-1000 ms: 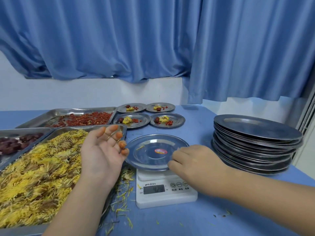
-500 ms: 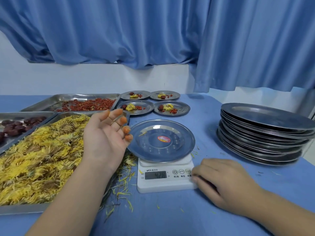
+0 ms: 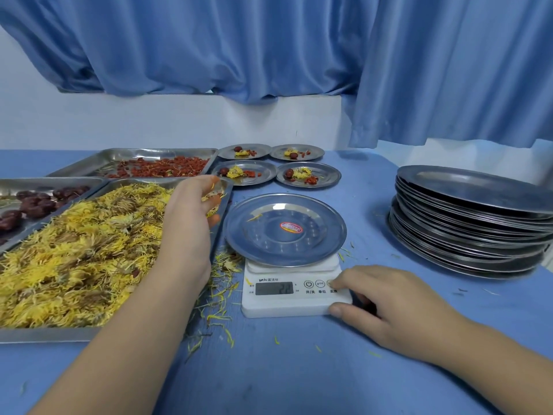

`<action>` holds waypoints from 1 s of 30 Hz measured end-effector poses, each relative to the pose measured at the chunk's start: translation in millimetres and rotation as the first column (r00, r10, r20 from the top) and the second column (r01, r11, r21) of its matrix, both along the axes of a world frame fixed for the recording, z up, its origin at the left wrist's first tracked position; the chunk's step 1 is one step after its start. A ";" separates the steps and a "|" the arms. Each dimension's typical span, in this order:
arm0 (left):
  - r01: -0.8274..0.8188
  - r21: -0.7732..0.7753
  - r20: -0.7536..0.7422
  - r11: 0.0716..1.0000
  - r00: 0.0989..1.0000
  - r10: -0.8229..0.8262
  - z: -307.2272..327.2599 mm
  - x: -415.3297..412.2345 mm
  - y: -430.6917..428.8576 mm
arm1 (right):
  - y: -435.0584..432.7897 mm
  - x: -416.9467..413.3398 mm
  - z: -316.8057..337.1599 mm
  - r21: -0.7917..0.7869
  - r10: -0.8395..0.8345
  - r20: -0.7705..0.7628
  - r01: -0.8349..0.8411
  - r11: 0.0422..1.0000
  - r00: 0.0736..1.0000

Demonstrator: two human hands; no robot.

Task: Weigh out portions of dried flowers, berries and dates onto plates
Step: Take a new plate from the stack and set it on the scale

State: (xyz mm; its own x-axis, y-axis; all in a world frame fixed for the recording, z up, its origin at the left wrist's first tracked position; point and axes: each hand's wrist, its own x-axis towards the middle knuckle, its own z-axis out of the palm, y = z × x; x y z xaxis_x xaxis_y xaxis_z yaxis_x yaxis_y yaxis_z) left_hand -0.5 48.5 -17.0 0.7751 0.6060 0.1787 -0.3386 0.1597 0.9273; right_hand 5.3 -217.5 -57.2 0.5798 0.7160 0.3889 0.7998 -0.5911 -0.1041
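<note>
An empty steel plate with a red sticker sits on the white scale, whose display is lit. My right hand rests at the scale's front right corner, index fingertip pressing the rightmost button and thumb against the front edge. My left hand is palm-down over the right end of the big tray of yellow dried flowers, its fingers curled into a tuft of them. Red berries fill the far tray. Dark dates lie in the left tray.
Several small plates holding flowers, berries and a date stand behind the scale. A tall stack of empty steel plates is at the right. Loose petals litter the blue table between tray and scale. Blue curtains hang behind.
My left hand turned from palm-up and open to palm-down onto the flowers. My right hand left the plate's rim, came down to the scale's corner and now presses a button.
</note>
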 end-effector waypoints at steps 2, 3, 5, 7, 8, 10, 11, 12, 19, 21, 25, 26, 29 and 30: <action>0.005 -0.001 -0.003 1.000 1.000 -0.005 -0.2 0.0 -0.8 | 1.2 1.0 -0.2 0.029 -0.019 -0.088 0.022 0.999 0.996; 0.009 0.000 -0.002 1.000 1.000 -0.009 0.3 -0.3 -1.4 | 2.6 1.9 -0.4 0.034 -0.021 -0.119 0.026 0.999 0.993; 0.016 0.010 0.003 1.000 1.000 -0.016 1.2 -1.3 -2.9 | 6.0 2.7 -1.0 0.039 -0.023 -0.135 0.029 0.999 0.991; 0.015 0.035 0.003 0.999 1.000 -0.015 2.7 -2.7 -4.6 | 7.4 1.0 -1.6 0.040 -0.041 -0.108 0.045 0.998 0.993; 0.012 0.050 0.003 0.999 1.000 -0.012 3.4 -3.3 -5.4 | 7.0 -0.7 -2.0 0.030 -0.047 -0.076 0.049 0.998 0.996; 0.005 0.089 0.004 0.996 1.000 -0.005 4.5 -4.2 -7.0 | 5.5 -3.2 -2.0 0.023 -0.048 0.008 0.047 0.999 0.999; 0.003 0.104 0.001 0.995 1.000 -0.003 4.8 -4.8 -7.7 | 5.5 -4.2 -0.1 0.053 -0.048 0.039 0.046 0.998 0.998; 0.003 0.114 -0.004 0.993 1.000 -0.002 4.9 -5.0 -8.4 | 6.8 -5.2 3.4 0.103 -0.049 0.064 0.042 0.994 0.997; 0.031 0.166 -0.010 0.986 1.000 -0.030 8.2 -8.1 -9.4 | 56.6 1.8 36.8 0.371 -0.075 0.284 -0.037 0.928 0.956; 0.049 0.203 -0.010 0.978 0.999 -0.048 7.9 -11.2 -10.3 | 63.3 4.2 29.6 0.351 -0.070 0.340 -0.057 0.935 0.938; 0.080 0.355 -0.024 0.932 0.997 -0.077 6.9 -15.6 -18.3 | 59.0 10.4 10.5 0.263 -0.033 0.418 -0.087 0.961 0.908; 0.079 0.399 -0.007 0.914 0.996 -0.083 7.4 -16.2 -20.3 | 57.8 11.5 9.6 0.259 -0.028 0.420 -0.090 0.962 0.907; 0.018 0.571 0.053 0.821 0.997 -0.059 11.0 -20.5 -21.6 | 57.5 15.3 13.6 0.254 -0.020 0.421 -0.097 0.962 0.907; -0.010 0.596 0.062 0.803 0.997 -0.034 12.8 -21.1 -19.2 | 57.3 15.7 15.3 0.256 -0.023 0.419 -0.093 0.962 0.908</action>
State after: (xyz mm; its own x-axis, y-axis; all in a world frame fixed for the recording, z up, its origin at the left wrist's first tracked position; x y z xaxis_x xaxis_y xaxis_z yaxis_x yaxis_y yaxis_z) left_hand -21.6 29.3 -4.1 0.7547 0.3538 0.5526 -0.4044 -0.4123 0.8163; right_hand 21.0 -160.1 -42.0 0.3005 0.5699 0.7648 0.8239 -0.5590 0.0929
